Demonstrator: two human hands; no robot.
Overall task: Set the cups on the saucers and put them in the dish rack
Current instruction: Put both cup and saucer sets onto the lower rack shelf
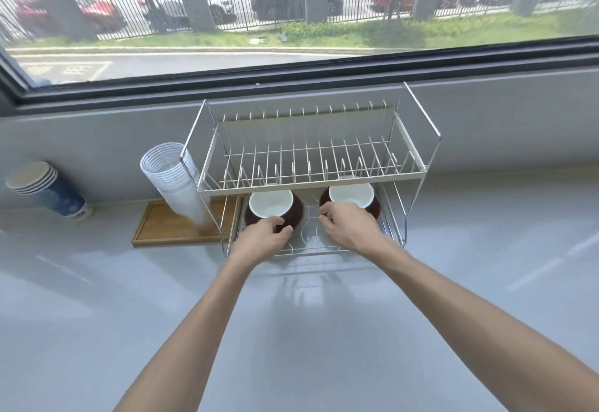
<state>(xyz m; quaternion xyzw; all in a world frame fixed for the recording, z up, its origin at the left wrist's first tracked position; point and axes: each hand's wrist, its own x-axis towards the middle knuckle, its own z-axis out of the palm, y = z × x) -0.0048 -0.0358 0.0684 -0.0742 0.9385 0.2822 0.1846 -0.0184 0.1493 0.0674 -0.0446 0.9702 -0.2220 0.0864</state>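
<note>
Left cup: we see it upright on its brown saucer, on the lower shelf of the dish rack, at the left end, mouth facing up.
Right cup: upright on the other saucer, at the right end of the same shelf.
Left hand: its fingers pinch the near rim of the left saucer; the cup lies just beyond them, toward the window.
Right hand: its fingers are curled at the near-left side of the right saucer; we cannot tell if they grip it.
Axis: cups are round, no handle visible; both pairs sit side by side along the rack's length.
Step, we judge: both sets are placed, and only the release remains.
</note>
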